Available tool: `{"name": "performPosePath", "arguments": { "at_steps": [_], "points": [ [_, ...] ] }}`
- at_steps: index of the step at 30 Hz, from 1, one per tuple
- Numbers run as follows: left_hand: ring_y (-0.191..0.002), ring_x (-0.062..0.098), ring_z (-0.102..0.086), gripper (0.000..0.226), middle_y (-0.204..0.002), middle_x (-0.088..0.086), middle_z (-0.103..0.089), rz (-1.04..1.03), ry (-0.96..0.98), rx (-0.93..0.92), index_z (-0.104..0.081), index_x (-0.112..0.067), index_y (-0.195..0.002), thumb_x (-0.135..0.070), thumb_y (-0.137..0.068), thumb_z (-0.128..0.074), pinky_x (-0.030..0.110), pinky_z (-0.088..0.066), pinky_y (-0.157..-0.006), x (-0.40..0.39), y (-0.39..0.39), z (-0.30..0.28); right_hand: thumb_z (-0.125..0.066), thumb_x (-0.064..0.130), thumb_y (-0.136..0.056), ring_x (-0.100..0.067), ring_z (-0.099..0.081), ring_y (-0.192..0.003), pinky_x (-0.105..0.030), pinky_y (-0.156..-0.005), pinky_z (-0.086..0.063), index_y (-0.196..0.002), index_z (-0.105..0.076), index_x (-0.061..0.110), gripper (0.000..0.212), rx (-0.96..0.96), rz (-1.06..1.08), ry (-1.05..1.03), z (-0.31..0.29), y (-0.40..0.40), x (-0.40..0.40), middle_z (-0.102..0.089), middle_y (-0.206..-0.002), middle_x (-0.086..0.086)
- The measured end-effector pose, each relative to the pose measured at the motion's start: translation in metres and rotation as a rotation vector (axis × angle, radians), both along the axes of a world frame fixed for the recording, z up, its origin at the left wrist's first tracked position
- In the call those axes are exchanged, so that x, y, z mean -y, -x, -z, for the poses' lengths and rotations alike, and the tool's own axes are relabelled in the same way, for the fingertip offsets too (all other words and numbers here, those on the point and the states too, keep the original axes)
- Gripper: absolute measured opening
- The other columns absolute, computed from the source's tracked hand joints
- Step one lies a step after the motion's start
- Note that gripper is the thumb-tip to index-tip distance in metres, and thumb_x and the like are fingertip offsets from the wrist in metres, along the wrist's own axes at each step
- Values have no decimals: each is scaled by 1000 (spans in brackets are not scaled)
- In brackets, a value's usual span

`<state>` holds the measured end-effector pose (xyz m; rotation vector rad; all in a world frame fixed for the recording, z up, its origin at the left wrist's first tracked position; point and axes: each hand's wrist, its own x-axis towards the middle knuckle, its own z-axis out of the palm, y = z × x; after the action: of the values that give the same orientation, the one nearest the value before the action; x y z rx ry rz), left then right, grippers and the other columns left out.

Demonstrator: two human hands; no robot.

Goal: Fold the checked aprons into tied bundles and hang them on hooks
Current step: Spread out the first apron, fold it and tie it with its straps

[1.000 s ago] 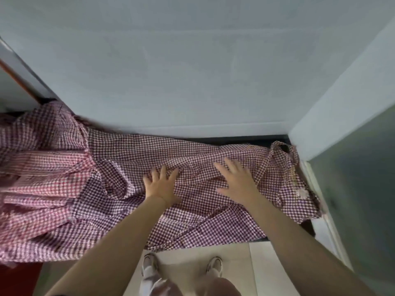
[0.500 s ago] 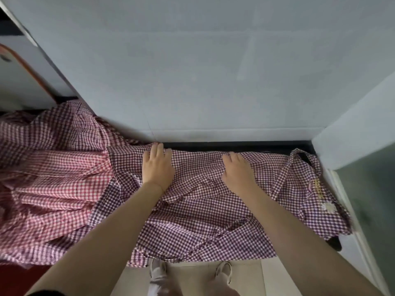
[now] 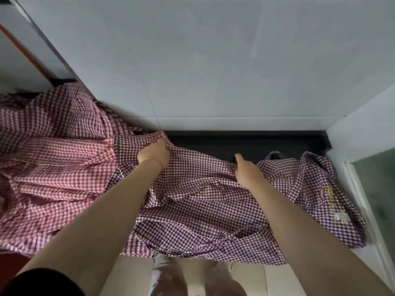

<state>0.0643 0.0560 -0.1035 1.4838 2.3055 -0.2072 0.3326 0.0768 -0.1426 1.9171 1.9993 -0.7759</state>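
Observation:
A purple-and-white checked apron [image 3: 203,210] lies spread and wrinkled across a dark surface [image 3: 245,142] against the wall. My left hand [image 3: 154,153] grips the apron's far edge at its left end, fingers curled into the cloth. My right hand [image 3: 248,170] holds the far edge further right, thumb pointing up and fingers tucked under the fabric. The apron's neck loop and an embroidered patch [image 3: 331,195] lie at the right end. A red-and-white checked apron [image 3: 59,167] is heaped to the left, partly under the purple one.
A pale wall [image 3: 192,60] rises straight behind the surface, and a side wall [image 3: 363,133] closes off the right. A frosted glass panel [image 3: 380,189] stands at far right. Light floor tiles and my shoes [image 3: 162,265] show below the apron's hanging front edge.
Both hands slid from lying flat on the middle of the purple apron to its far edge and curled round the cloth. The edge is now bunched and lifted slightly.

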Motion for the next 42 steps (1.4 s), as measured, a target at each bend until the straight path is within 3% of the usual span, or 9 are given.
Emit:
{"name": "performPosePath", "arguments": {
  "at_steps": [7,11,14,18,22,26,31,36,42],
  "points": [
    [-88,26,-57,18,-106,11,-65,-101,-177,112,-53,-10,-110,-23,-97,-51,34,-39,-70,9,0,-5,-64,24,-93,-27,-46,-125,-41,-102,-43,-119,-63,12,29,143,-209,-226,-5,3,5,-49,-137,-10],
    [-81,21,-51,12,-93,4,-60,-133,-270,157,-55,-14,-100,-24,-94,-56,33,-37,-68,11,-4,-14,-54,25,-96,-15,-56,-80,-39,-106,-36,-95,-58,16,10,-11,-172,-294,-14,0,-3,-58,-82,3],
    [-99,25,-52,12,-113,8,-58,61,-278,-90,-62,-12,-102,-16,-91,-57,36,-41,-68,12,-11,-21,-55,20,-94,-15,-50,-66,-36,-88,-40,-76,-45,19,21,-79,-125,-194,-28,0,-8,-49,-68,4],
    [-122,26,-39,23,-131,8,-43,280,-181,-373,-67,-13,-110,-17,-90,-56,34,-44,-88,6,-17,-22,-65,16,-88,-19,-57,-88,-42,-97,-44,-109,-48,16,26,-115,-80,68,-45,-1,-17,-55,-87,3],
    [-119,26,-47,14,-129,6,-50,406,-231,-149,-67,-11,-100,-16,-88,-60,36,-44,-89,-1,-20,-27,-59,0,-91,-27,-61,-105,-37,-94,-51,-132,-51,10,43,-195,6,-30,-50,-4,-25,-62,-119,-10],
    [-90,26,-56,18,-106,10,-62,245,-99,105,-49,-12,-103,-21,-91,-59,35,-45,-72,-6,-22,-42,-53,0,-94,-25,-58,-97,-29,-82,-44,-110,-66,8,22,-216,-8,-211,-62,-2,-31,-64,-113,-11],
    [-100,25,-58,54,-117,11,-62,173,-41,231,-46,-8,-132,-30,-88,-67,36,-51,-83,-12,-21,-58,-59,0,-86,-16,-47,-83,-23,-64,-37,-88,-56,8,9,-265,-88,-56,-88,1,-30,-48,-102,-6],
    [-82,23,-59,50,-80,6,-63,249,89,178,-65,-5,-82,-51,-95,-50,34,-47,-76,-20,-23,-74,-62,15,-84,-16,-50,-75,-29,-63,-37,-94,-54,13,13,-328,-36,240,-104,-9,-27,-54,-89,-4],
    [-101,27,-56,36,-117,16,-65,190,24,122,-63,-6,-97,-25,-102,-33,37,-43,-93,-13,-18,-95,-58,62,-89,-32,-67,-100,-38,-84,-51,-104,-70,12,54,-557,267,389,-124,-27,-32,-72,-103,-11]
  ]
}}
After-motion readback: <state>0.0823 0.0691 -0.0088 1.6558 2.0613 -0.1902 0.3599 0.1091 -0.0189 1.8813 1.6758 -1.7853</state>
